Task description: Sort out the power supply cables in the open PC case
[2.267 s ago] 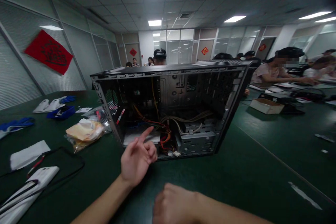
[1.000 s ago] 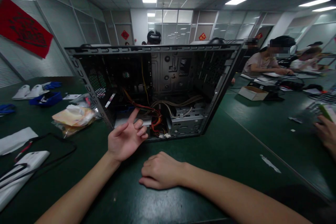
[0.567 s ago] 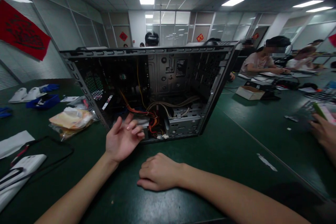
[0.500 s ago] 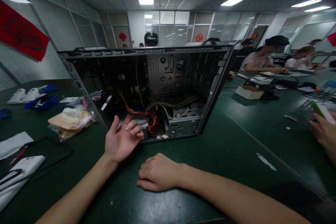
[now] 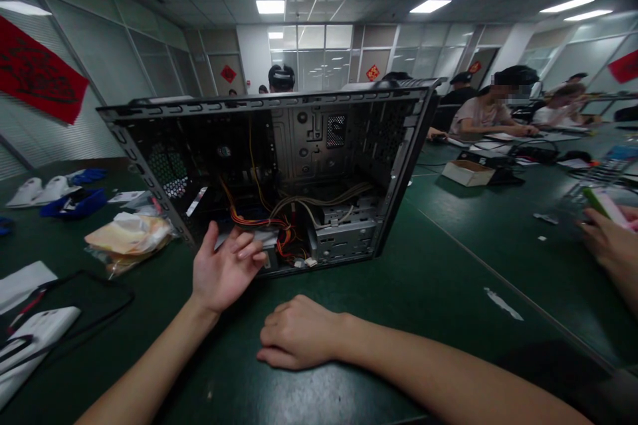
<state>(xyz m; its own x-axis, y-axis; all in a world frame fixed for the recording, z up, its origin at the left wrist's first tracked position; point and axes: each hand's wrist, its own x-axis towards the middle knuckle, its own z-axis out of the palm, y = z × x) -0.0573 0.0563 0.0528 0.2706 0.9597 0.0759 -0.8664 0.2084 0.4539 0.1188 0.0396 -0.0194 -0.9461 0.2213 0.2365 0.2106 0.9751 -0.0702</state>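
Observation:
An open computer case (image 5: 299, 169) stands in front of me on the green table, its side panel off and its inside facing me. Bundled cables (image 5: 256, 220) in orange, yellow and black run along its lower part, beside a metal drive bay (image 5: 347, 239). At the case's lower left edge is my left hand (image 5: 224, 272), palm up, thumb apart and fingers loosely bent, holding nothing. My right hand (image 5: 299, 332) rests on the tabletop in front of the case, its fingers curled under in a loose fist. I see nothing in it.
To the left lie a plastic bag (image 5: 127, 242), a blue tray (image 5: 74, 203), and a white device (image 5: 37, 345) with a black cable. A cardboard box (image 5: 465, 173) sits at right. Another person's hand (image 5: 611, 239) holds a green-and-pink item at the right edge.
The whole view has shifted slightly, with the case appearing a little further left. Both my hands keep the same pose. The neighbour's hand shows slightly more.

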